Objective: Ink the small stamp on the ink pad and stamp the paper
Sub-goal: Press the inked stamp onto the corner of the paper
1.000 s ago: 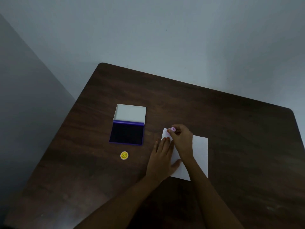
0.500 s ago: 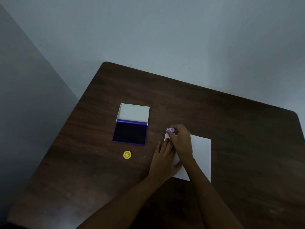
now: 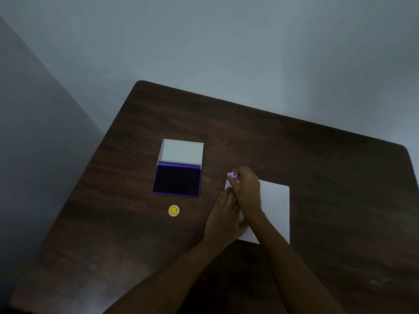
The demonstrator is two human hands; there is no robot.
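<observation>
A white sheet of paper point(image 3: 275, 207) lies on the dark wooden table point(image 3: 317, 177). My right hand point(image 3: 247, 191) pinches a small purple stamp point(image 3: 233, 175) over the paper's far left corner. Whether the stamp touches the paper I cannot tell. My left hand point(image 3: 224, 220) lies flat, fingers spread, on the paper's left edge, partly under the right wrist. The ink pad point(image 3: 178, 180) sits open to the left, its dark purple pad facing up and its white lid point(image 3: 182, 152) folded back.
A small round yellow cap with a smiley face point(image 3: 174, 210) lies in front of the ink pad. The table stands in a corner, with pale walls beyond its far and left edges.
My right hand with the purple stamp has stayed at the paper's far left corner, shifting only slightly. The left hand keeps pressing the paper. The view has shifted a little.
</observation>
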